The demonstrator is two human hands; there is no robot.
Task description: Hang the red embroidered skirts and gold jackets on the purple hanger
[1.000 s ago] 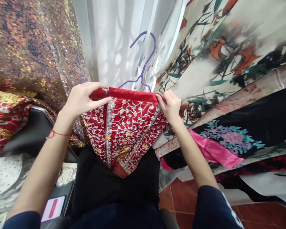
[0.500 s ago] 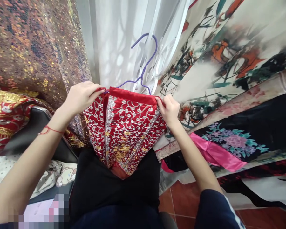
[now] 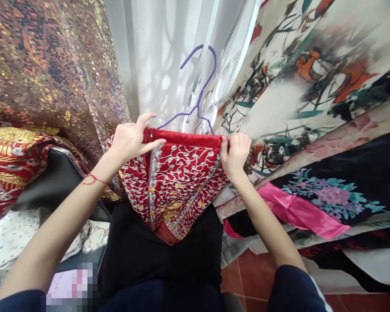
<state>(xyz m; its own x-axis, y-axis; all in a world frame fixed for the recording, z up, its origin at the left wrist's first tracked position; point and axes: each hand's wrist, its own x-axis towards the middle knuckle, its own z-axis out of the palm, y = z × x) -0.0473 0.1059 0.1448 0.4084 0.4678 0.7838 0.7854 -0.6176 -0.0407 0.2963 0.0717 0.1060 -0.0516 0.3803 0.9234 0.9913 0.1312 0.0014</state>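
A red skirt with silver and gold embroidery hangs between my hands, its lower part bunched on my lap. A purple wire hanger rises behind its red waistband, the lower part of the hanger hidden by the cloth. At the waistband's left end, my left hand touches the cloth with thumb and index finger spread apart; its other fingers are partly hidden. My right hand pinches the right end of the waistband, the thumb in front.
To the left, a sequinned cloth hangs above a black chair with red and gold fabric over it. A white curtain is ahead. Printed garments hang at the right above a red tiled floor.
My left hand has gone from pinching the waistband's left corner to spread fingers, shifting right along it. My right hand keeps its pinch. The skirt and hanger sit slightly lower and farther right in view.
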